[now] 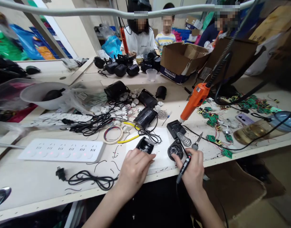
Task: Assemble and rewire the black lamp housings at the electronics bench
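The white workbench (43,186) spans the scene, with a power strip (64,151) at its near left. Right of the strip, a white sheet (162,147) lies on the bench. An orange electric screwdriver (194,101) slants down at far right, above a black block-shaped stand (176,129). The left hand (134,167) has its fingers bent at the near edge of a black plastic housing (145,145), which sits over the sheet just beyond the fingertips; whether they pinch it cannot be told. The right hand (193,167) is closed around a soldering iron (184,169), tip angled toward far right, its thumb beside a round metal-wool tip cleaner (174,151).
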Tool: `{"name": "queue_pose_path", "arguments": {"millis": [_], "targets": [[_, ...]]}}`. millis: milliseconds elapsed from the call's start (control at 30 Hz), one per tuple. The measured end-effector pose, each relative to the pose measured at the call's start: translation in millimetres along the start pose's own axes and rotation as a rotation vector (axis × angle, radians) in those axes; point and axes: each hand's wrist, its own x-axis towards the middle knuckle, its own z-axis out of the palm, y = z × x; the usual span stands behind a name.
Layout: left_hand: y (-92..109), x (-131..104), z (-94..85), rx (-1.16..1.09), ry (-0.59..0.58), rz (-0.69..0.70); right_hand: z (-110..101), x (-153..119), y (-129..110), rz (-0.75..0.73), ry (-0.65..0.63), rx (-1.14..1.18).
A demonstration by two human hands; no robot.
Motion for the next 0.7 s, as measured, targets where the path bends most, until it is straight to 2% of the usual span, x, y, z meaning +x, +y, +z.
{"name": "queue_pose_path", "arguments": {"millis": [167,300,433,533,700], "targets": [[21.2,17.2,25.4,0.208,-0.100,0.062,-36.7,-8.5,23.9,0.043,0.058,0.133],[30.2,27.0,38.4,0.362,-0.140,0.071,-72.0,-19.2,37.6,0.096,-0.055,0.357],[37.1,31.0,47.6,0.404,-0.152,0.055,-97.7,-27.8,38.7,0.014,-0.123,0.498],[41.1,31.3,53.8,0.462,-0.172,0.031,-100.9,-33.0,34.3,-0.014,-0.193,0.536],[43.1,30.2,59.0,0.510,-0.154,0.004,-83.5,-36.9,22.4,0.106,-0.259,0.583]]}}
